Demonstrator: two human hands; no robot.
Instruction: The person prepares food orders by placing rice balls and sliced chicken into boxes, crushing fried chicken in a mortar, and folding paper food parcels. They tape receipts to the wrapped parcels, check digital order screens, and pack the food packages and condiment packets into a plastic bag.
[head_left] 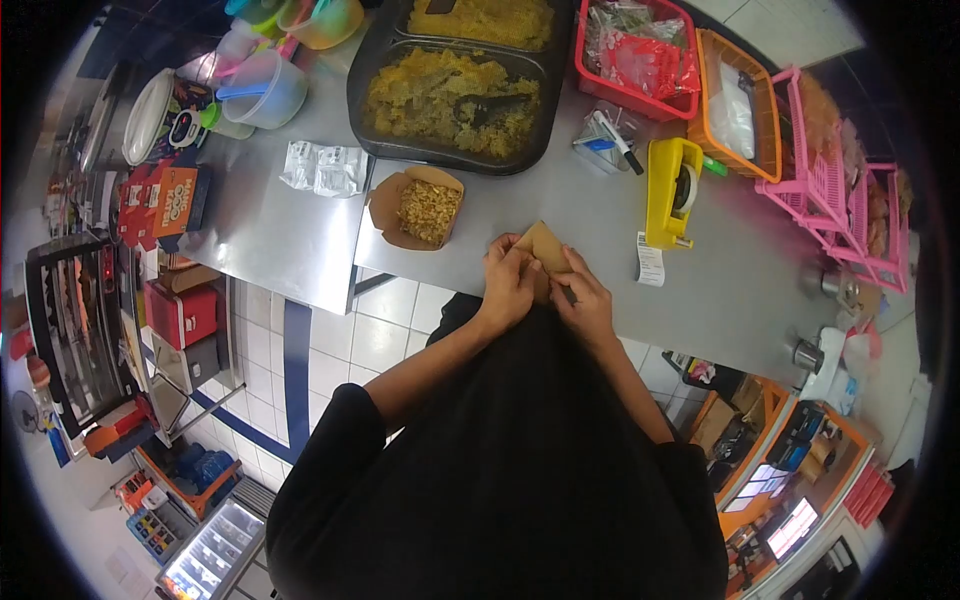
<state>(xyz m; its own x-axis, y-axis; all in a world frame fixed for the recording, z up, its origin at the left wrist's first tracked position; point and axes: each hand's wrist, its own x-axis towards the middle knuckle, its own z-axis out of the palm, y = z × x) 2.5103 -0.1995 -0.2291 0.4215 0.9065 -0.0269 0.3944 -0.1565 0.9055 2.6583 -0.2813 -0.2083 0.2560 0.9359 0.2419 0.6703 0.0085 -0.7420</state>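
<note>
Between the fingers of the left hand (pixel 511 282) and right hand (pixel 585 302), a brown carton (pixel 541 244) is pinched at the near edge of the tabletop (pixel 735 270), apparently being folded, so even pressure seems called for next, while a filled box (pixel 386 205) is set to their left.

Metal table (pixel 760 270) carrying loads: food box (pixel 385 208) sitting left of left hand (pixel 510 285), black tray (pixel 375 143) lying farther out, yellow tape dispenser (pixel 660 195) and receipt (pixel 649 262) resting right of right hand (pixel 585 300).
</note>
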